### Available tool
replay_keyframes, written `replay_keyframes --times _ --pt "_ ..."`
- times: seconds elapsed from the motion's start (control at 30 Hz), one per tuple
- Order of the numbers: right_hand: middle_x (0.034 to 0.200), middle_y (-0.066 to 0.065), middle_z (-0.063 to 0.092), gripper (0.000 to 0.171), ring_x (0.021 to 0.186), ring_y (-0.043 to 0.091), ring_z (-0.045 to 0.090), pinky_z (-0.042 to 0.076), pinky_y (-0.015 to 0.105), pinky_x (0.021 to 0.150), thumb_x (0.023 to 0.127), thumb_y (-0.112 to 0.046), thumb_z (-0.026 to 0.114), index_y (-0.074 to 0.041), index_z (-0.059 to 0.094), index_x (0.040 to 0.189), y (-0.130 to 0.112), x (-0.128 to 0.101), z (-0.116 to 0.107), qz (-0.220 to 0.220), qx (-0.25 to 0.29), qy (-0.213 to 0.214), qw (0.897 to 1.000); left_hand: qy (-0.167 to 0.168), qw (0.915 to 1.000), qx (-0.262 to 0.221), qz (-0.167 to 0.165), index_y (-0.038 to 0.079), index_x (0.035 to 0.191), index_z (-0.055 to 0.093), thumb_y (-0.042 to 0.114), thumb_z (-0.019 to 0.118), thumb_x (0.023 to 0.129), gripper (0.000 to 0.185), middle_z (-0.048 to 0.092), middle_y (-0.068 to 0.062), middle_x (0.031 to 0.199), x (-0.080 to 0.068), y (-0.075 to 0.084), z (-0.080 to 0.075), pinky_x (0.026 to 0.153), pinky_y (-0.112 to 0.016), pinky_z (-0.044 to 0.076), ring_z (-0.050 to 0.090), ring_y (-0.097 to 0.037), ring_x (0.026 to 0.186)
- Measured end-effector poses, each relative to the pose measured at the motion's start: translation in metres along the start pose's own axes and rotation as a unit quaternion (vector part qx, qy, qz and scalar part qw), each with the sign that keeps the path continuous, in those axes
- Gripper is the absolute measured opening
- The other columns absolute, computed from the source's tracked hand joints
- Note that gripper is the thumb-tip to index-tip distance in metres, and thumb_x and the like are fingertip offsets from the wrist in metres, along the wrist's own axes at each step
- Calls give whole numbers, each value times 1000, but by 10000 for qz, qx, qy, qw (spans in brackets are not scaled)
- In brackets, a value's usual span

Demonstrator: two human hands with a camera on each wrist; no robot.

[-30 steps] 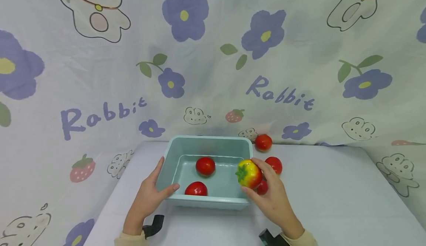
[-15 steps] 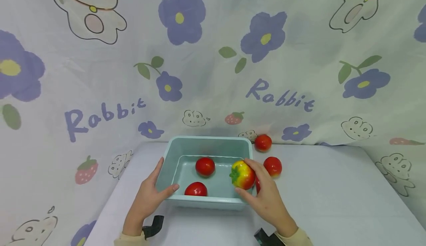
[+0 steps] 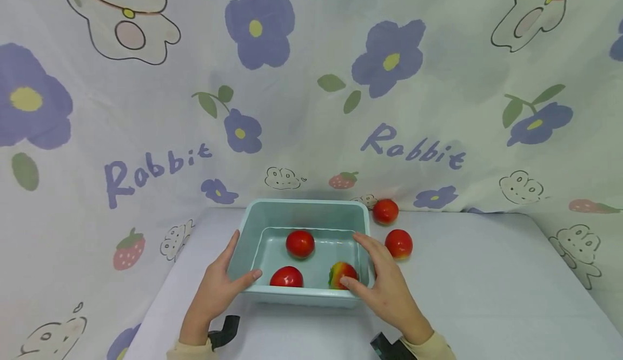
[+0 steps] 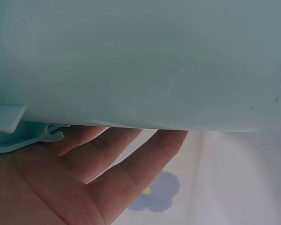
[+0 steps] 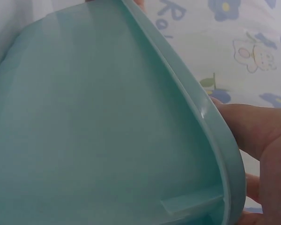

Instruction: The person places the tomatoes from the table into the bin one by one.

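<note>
The light teal bin (image 3: 302, 294) stands on the table. My left hand (image 3: 219, 290) grips its left side, thumb at the near rim and fingers along the outer wall; in the left wrist view the fingers (image 4: 131, 168) lie against that wall. My right hand (image 3: 386, 290) is spread over the bin's right rim and holds nothing. Beneath its thumb, inside the near right corner, lies a yellow-and-red toy fruit with a green leafy top (image 3: 343, 275), partly hidden by the near wall. Two red tomato-like fruits (image 3: 300, 244) lie elsewhere in the bin.
Two more red fruits lie on the white table (image 3: 486, 284) right of the bin: one by the back curtain (image 3: 385, 211), another nearer (image 3: 399, 244). The printed curtain (image 3: 311, 106) hangs behind the table.
My right hand moved left over the bin and let go of the yellow-and-red toy fruit, which dropped to the bin's near right corner. The left hand stayed in place.
</note>
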State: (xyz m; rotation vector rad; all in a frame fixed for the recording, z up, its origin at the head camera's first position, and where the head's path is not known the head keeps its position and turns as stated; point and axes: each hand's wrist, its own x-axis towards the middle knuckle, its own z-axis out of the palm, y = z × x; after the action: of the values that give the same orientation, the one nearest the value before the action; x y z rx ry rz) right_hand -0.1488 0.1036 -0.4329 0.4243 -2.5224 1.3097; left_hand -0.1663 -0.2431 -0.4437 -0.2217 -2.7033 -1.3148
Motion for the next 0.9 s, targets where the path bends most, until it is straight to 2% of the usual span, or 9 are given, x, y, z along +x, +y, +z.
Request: replay_keyframes --times 0.23,0.5,0.77,0.9 --pt "146 2 52 74 130 26 52 55 50 93 78 -20 88 -20 54 143 2 -1 -4 -268 147 129 9994 13 10000 -17 -18 9 161 20 34 77 88 96 37 -22 157 -1 -1 0 96 -67 46 45 -46 133" --pt "143 -1 54 73 114 19 62 58 42 88 76 -16 90 -19 55 140 5 -4 -12 -295 235 388 9985 -4 10000 -68 38 9 161 20 33 78 87 97 38 -21 157 -2 4 -2 97 -66 46 45 -45 134" --pt "139 3 56 71 114 24 63 57 48 87 76 -11 88 -10 56 139 15 -4 -25 -341 150 737 9966 -3 10000 68 -68 8 161 20 33 77 87 97 37 -23 156 -3 5 -3 97 -66 45 45 -47 134" --pt "137 2 57 66 108 22 65 58 48 86 79 -12 86 -11 58 138 19 -4 -30 -278 -46 873 9958 0 10000 55 -48 8 161 20 33 77 87 96 38 -22 156 -2 5 -2 98 -66 45 45 -46 134"
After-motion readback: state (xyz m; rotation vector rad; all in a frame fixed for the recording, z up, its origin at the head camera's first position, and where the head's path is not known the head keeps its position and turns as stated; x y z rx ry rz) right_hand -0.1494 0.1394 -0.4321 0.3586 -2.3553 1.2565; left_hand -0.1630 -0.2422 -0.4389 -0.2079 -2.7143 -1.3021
